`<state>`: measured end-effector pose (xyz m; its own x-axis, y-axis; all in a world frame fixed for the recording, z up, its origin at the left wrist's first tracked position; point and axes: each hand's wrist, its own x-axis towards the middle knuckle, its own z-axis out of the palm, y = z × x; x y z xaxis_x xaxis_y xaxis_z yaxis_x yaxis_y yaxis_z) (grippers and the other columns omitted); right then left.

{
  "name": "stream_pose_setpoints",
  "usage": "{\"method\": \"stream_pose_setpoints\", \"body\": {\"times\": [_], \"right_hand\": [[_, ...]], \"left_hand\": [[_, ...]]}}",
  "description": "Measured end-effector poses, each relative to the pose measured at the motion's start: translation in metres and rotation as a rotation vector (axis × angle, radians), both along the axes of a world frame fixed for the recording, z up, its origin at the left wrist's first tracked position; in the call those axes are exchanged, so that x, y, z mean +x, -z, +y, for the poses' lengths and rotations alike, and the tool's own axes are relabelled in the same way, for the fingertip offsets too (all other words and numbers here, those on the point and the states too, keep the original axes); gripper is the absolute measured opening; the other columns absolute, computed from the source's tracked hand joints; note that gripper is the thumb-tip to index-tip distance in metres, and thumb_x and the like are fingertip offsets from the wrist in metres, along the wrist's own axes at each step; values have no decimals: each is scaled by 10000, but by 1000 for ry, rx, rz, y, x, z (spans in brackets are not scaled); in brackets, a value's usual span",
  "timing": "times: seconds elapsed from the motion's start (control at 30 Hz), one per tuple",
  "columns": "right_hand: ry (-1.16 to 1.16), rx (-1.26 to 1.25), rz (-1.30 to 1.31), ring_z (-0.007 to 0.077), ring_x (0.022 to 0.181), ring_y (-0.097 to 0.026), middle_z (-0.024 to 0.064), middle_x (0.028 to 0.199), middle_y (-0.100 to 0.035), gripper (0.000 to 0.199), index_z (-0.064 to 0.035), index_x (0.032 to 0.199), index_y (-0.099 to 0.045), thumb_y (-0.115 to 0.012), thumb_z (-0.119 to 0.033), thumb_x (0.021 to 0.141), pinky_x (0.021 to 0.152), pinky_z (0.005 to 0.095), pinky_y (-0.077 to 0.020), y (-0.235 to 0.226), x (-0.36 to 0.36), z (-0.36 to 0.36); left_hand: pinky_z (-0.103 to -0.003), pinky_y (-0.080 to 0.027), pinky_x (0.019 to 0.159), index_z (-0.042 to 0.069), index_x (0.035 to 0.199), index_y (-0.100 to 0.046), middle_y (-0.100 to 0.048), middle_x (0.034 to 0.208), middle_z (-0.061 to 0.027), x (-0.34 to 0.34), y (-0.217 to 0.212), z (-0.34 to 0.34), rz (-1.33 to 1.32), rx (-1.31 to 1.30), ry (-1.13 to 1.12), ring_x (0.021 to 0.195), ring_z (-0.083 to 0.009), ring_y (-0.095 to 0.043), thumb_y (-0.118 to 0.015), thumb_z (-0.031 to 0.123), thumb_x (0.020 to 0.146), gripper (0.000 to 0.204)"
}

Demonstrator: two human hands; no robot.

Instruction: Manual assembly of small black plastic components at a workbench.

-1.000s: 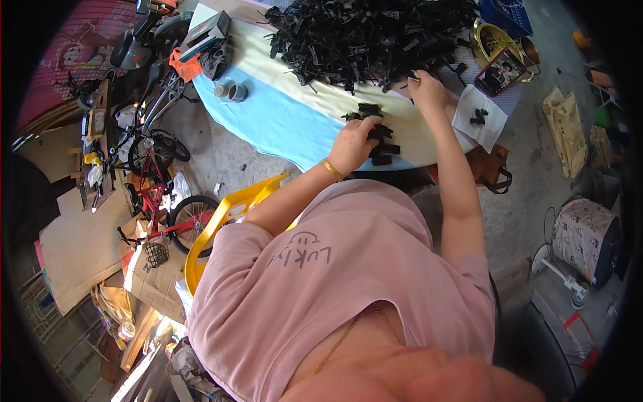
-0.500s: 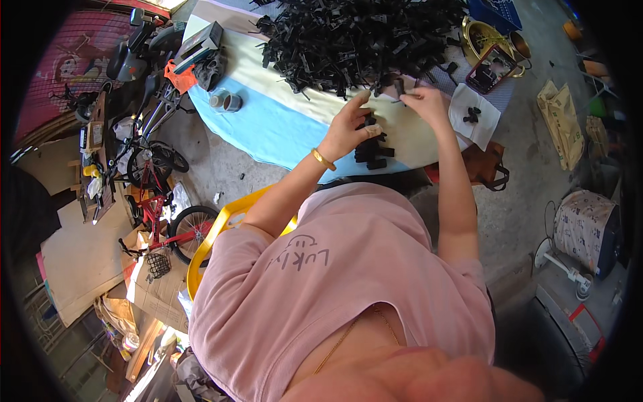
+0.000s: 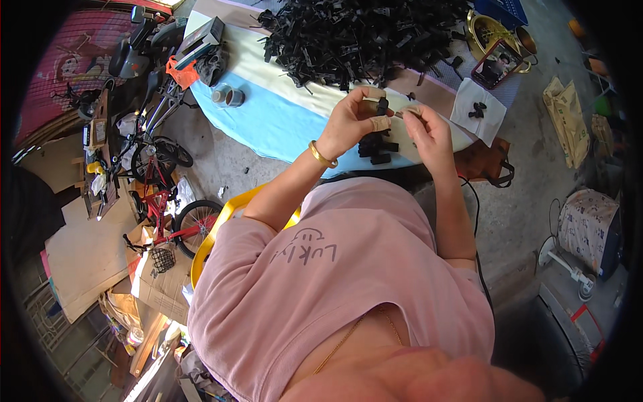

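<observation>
My left hand pinches a small black plastic part between thumb and fingers, a bandage on one finger and a gold bangle on the wrist. My right hand is raised beside it, fingertips closed on a thin pale piece touching the same part. Both hands hover over a small cluster of black parts on the blue and cream cloth. A large heap of black plastic parts lies further back on the cloth.
A white sheet with a few black parts and a phone lie at the right of the cloth. Two small round cups stand at its left. Bicycles and cardboard crowd the floor on the left; a yellow stool is beneath me.
Both hands have lifted off the small cluster on the cloth and come together. My left hand has picked up a black part and my right hand has moved in to it.
</observation>
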<state>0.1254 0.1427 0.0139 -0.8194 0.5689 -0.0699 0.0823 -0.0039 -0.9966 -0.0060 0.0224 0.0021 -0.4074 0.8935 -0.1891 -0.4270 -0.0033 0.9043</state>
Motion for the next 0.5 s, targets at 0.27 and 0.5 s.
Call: {"method": "stream_pose_setpoints", "body": {"times": [0.27, 0.5], "right_hand": [[-115, 145, 27, 22, 548, -401, -34, 626, -477, 132, -10, 843, -554, -514, -127, 888, 504, 162, -330, -5, -10, -13], [-55, 159, 56, 14, 516, -370, -40, 585, -462, 147, -23, 814, -554, -509, -140, 892, 465, 162, -279, -14, -10, -26]], "left_hand": [[-241, -475, 782, 0, 1105, -467, -588, 1010, -84, 17, -10, -11, 326, 0, -140, 892, -121, -572, -611, -19, 792, 345], [-233, -480, 718, -31, 971, -552, -615, 907, -73, 27, -18, -14, 222, 96, -305, 815, -105, -580, -638, 1, 773, 218]]}}
